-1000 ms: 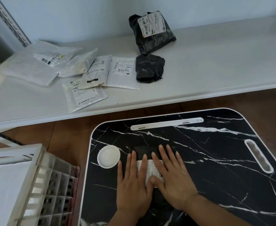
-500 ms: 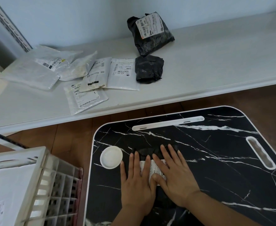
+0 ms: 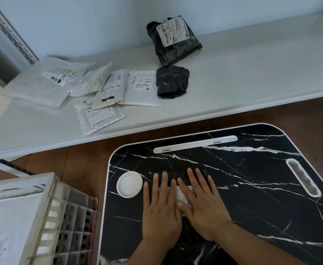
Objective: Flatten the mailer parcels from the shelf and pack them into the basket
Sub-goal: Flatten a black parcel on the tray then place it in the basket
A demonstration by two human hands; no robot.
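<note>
Both hands lie flat, palms down and fingers spread, on a black mailer (image 3: 183,175) in the middle of the black marbled table (image 3: 252,188). The left hand (image 3: 161,209) and the right hand (image 3: 202,203) sit side by side, the right thumb touching the left index finger, gripping nothing. The mailer is mostly hidden; its white label (image 3: 183,197) shows between the hands, and its long axis seems to run from 12 to 6 o'clock, though its edges blend into the dark tabletop. A white round dish (image 3: 129,184) sits just beside the left hand at 9 o'clock. At 8 o'clock stands the white slatted basket (image 3: 48,213) with a white parcel (image 3: 9,226) inside. At 12 o'clock, the white shelf (image 3: 252,73) carries two crumpled black parcels (image 3: 173,81) and, toward 10 o'clock, several overlapping white parcels (image 3: 99,92).
</note>
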